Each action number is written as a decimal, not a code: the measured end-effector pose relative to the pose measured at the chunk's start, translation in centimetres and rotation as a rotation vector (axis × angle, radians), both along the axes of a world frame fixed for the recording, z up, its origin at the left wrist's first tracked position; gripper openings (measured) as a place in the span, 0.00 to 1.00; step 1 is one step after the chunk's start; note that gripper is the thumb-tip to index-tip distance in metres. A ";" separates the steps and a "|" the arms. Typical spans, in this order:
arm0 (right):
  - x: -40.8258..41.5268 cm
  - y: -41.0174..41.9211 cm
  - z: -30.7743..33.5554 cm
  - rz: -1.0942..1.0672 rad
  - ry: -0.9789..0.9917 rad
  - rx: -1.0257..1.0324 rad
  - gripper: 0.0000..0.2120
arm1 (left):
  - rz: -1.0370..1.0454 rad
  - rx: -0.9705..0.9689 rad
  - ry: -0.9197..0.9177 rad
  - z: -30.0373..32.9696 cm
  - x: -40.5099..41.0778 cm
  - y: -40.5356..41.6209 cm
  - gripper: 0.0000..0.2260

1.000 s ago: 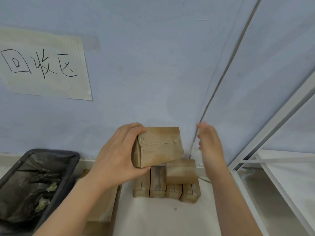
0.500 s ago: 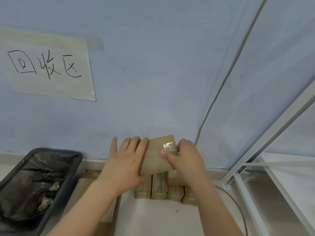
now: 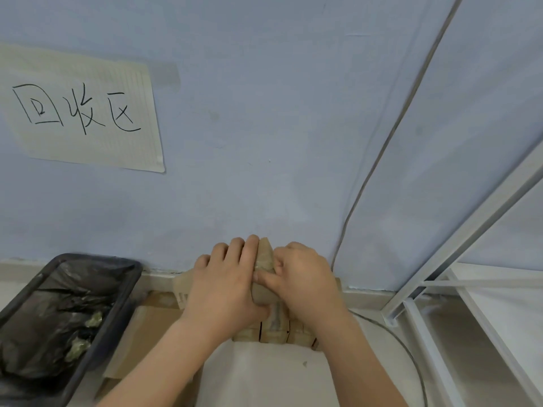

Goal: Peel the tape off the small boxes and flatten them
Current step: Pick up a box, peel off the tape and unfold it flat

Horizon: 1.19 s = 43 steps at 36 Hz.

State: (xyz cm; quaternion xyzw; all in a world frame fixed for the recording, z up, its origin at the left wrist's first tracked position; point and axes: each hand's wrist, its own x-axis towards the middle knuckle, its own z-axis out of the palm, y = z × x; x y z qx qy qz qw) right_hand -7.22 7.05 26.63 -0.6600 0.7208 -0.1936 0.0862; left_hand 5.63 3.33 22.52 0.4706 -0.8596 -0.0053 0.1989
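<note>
A small brown cardboard box with clear tape on it is held between both hands in front of the blue wall. My left hand grips its left side, fingers curled over the top edge. My right hand grips the right side, with the thumb pressed on the taped face. Most of the box is hidden by the hands. Below them a row of several small brown boxes stands on the floor against the wall.
A black bin lined with a black bag stands at the left. Flattened cardboard lies between the bin and the boxes. A handwritten paper sign hangs on the wall. A white metal rack and a cable are at the right.
My right hand has come in from the side and taken hold of the box. Both hands have closed tighter around it, hiding most of its face, and the box has turned narrower toward me.
</note>
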 end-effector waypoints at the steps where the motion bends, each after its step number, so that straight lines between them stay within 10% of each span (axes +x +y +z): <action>1: -0.3 0.0 0.0 0.019 -0.048 0.004 0.23 | 0.004 -0.007 -0.009 0.1 0.1 0.0 0.38; 17: -2.9 0.7 1.9 -0.147 -1.660 -0.150 0.11 | -0.150 -0.004 0.238 1.7 0.4 -0.6 0.39; 35: -1.1 -0.1 0.0 -0.025 -0.570 -0.206 0.06 | -0.114 -0.017 0.253 2.1 1.4 -0.8 0.38; 43: -0.2 -0.1 0.1 -0.138 -0.651 -0.335 0.12 | -0.108 -0.010 0.266 2.2 1.6 -0.9 0.39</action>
